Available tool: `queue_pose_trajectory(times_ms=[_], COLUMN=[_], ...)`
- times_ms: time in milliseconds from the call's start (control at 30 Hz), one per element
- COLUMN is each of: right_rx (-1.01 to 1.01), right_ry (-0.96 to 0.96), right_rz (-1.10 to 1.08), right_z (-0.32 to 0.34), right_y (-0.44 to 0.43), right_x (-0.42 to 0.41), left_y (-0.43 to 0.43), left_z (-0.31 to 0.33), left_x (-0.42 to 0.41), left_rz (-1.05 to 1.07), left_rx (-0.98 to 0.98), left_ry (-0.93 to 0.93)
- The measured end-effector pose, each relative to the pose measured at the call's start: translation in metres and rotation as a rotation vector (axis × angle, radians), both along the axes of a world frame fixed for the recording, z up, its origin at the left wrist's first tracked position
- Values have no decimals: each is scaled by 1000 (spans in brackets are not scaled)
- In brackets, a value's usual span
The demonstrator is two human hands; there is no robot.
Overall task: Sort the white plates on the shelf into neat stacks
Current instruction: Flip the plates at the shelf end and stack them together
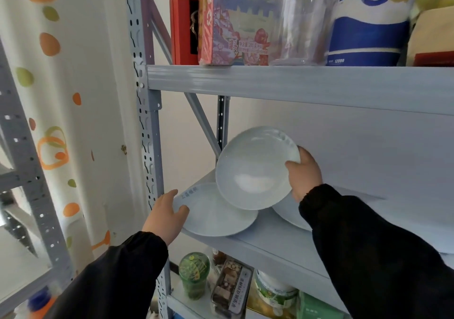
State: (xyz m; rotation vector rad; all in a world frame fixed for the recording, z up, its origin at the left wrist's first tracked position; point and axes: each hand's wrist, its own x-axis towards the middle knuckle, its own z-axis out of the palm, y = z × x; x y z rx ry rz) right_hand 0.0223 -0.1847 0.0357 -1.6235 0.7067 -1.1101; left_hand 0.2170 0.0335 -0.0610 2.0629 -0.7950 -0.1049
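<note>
My right hand [304,171] grips the right rim of a white plate [253,168], holding it tilted up above the grey shelf board [265,242]. A second white plate [216,213] lies flat on the shelf's left end, with small blue writing near its rim. My left hand [167,215] holds that plate's left edge, thumb on top. A third white plate [287,214] lies flat to the right, mostly hidden behind my right sleeve and the raised plate.
The shelf above [294,82] carries a red box [181,19], a printed box [235,23], a clear jar [302,23] and a blue-white pack [368,23]. Below stand a green jar [194,274], a tin [231,286] and a white tub [272,291]. A metal upright [145,122] stands at the left.
</note>
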Motion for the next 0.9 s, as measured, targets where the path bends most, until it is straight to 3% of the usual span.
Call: queue_pose_trajectory(times_ms=[233, 333, 600, 767, 900], right_rx=[222, 94, -640, -467, -478], right_ry=[164, 414, 885, 1296, 1347], right_rz=[95, 106, 113, 168, 185], right_z=[-60, -68, -72, -81, -82], right_y=[5, 8, -12, -32, -39], right_x=[52, 55, 30, 8, -9], left_y=[3, 1, -12, -19, -27], left_z=[-3, -4, -8, -2, 5], left_x=[-4, -8, -13, -12, -13], left_rz=[-15, -41, -76, -54, -70], left_rx=[16, 48, 130, 179, 174], left_ry=[-125, -173, -250, -301, -273])
